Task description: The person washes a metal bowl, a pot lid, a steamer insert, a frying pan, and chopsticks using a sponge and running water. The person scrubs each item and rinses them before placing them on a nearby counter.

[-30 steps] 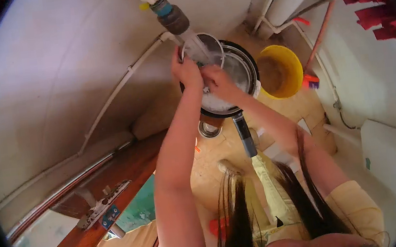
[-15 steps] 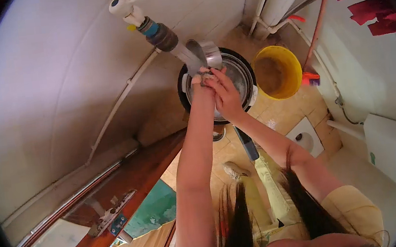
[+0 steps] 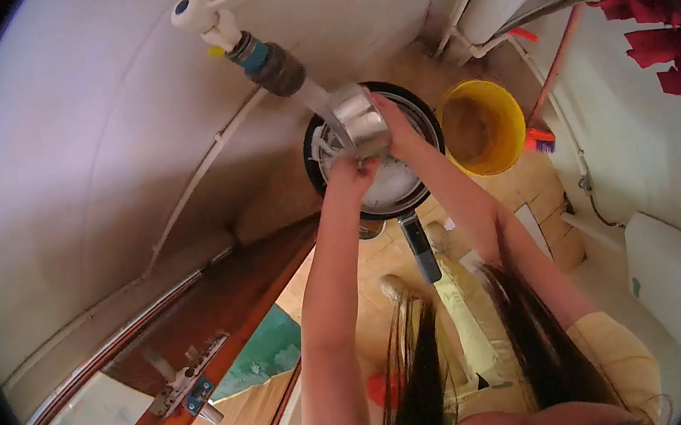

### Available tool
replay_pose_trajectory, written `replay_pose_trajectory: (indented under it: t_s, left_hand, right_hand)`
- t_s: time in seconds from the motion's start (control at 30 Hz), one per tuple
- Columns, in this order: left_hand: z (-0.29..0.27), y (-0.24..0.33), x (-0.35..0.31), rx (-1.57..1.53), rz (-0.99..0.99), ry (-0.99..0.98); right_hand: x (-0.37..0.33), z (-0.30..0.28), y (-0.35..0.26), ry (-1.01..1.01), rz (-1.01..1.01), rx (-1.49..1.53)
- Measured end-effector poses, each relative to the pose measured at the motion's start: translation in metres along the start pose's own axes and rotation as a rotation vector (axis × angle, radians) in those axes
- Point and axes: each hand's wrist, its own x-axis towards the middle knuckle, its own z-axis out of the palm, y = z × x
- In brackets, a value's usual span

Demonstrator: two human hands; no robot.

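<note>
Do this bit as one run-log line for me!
right hand: holding metal cup | left hand: at cup's near edge | tap: running | black-rimmed pan: beneath cup

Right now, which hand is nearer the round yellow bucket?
Right: right hand is left of the bucket, on the silvery cylindrical metal cup; left hand is farther left, at the cup's near edge.

Head view: left of two side-by-side fisheye cameras worn on the person's head
Facing: down past hanging dark hair (image 3: pixel 411 371), upright and unmirrored
Left forearm (image 3: pixel 330 313): in from the lower edge, nearer the lens than the metal cup (image 3: pixel 364 123)
Floor tiles (image 3: pixel 534 195): seen from above, farther off than the metal cup
Corners: dark, cut by the round lens field
</note>
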Motion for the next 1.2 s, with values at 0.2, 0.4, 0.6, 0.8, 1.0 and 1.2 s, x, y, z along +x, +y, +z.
replay_pose_trajectory:
  t_s: [0.2,0.4,0.6,0.8,1.0,1.2]
  left_hand:
    - [0.030,-0.026,-0.015,0.323,0.753,0.572]
    - [-0.006,-0.013,-0.042,0.986,1.323,0.714]
    - [-0.017,-0.008,-0.127,1.562,1.488,0.721]
    - [-0.093,-0.037,-0.150,1.604,1.564,0.739]
    - [-0.159,-0.086,-0.146,1.348,1.403,0.801]
    - [-0.303,-0.146,-0.066,1.131,1.090,1.110]
  right_hand:
    - [-0.055,0.010,0.050,0.173,-0.033,0.062]
    - [-0.081,-0.008,0.036,0.162,-0.045,-0.493]
    - [-0.029,-0.051,0.026,0.322,-0.939,-1.704]
    - [-0.018,-0.058,0.050,0.593,-0.847,-2.183]
    - [-0.012,-0.064,0.058,0.502,-0.861,-2.285]
    - [-0.009,-0.079,0.053,0.461,-0.851,-2.278]
